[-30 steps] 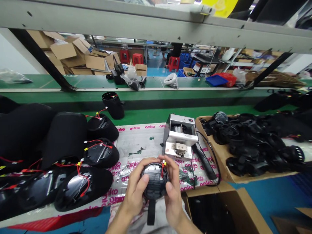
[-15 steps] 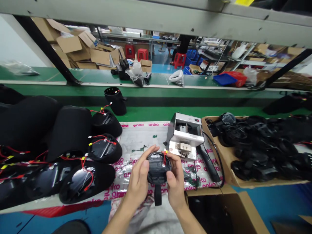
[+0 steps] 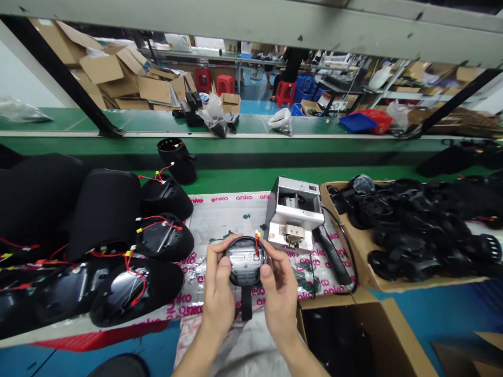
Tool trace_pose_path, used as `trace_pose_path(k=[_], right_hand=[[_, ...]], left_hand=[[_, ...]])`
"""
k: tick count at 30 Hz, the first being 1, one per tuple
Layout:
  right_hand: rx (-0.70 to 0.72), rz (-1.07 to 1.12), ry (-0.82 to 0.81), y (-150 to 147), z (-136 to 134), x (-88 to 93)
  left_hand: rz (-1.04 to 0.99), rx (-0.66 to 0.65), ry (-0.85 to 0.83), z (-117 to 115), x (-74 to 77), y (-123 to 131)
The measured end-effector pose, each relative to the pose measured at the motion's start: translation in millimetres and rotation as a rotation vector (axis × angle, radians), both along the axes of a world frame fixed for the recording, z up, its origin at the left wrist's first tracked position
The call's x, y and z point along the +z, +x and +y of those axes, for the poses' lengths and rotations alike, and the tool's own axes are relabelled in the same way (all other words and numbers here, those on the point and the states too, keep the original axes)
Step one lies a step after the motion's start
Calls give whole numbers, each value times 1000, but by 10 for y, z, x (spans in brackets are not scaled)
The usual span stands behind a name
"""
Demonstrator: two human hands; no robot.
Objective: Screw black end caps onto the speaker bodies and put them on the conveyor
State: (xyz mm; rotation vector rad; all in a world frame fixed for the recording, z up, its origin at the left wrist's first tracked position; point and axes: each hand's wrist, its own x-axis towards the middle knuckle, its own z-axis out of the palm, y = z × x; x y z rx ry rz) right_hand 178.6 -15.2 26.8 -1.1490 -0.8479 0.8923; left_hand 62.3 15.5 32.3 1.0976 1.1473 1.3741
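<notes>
Between my two hands is a round black plastic housing (image 3: 242, 266) with a shiny face, held low over the mat. Short red wires (image 3: 257, 245) with a small yellow and white connector rise from its right side, and a black strap (image 3: 246, 303) hangs from its lower edge. My left hand (image 3: 219, 288) is curled round the left rim, thumb near the face. On the opposite rim my right hand (image 3: 281, 285) grips with thumb and fingers. Just beyond my right hand stands a metal machine (image 3: 294, 214) with a black handle (image 3: 334, 256).
Several black fabric-covered housings (image 3: 108, 209) with red wires crowd the left. At right, a cardboard tray (image 3: 363, 272) holds many black plastic parts (image 3: 416, 225). Below it sits an open cardboard box (image 3: 396, 335). A printed plastic mat (image 3: 212, 220) covers the bench; a beam (image 3: 251, 31) crosses overhead.
The housing has tipped so its face shows more light, and both hands still grip it. The whole view has shifted slightly.
</notes>
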Motion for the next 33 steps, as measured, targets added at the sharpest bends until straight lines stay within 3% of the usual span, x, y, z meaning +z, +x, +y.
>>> trace_pose_path(k=[6,11,14,19,28,33], right_hand=[[152,12,-1,151,93,53],[340,-69,13,445,9,-52],[440,-169,-24,638,-14,-120],[455,-205,-10,718,58,-137],[523,-109,-13,682,212,53],[542,-61,-33,756,212,36]], left_hand=[[-16,-157,33,402,93,-140],[24,-342,7,413,85,-119],[65,-379,-46,380,106,-135],[121,-370,-68,359,146,-185],[184,-356,-86,379,168,-207],[209,-494,59,407,135,-296]])
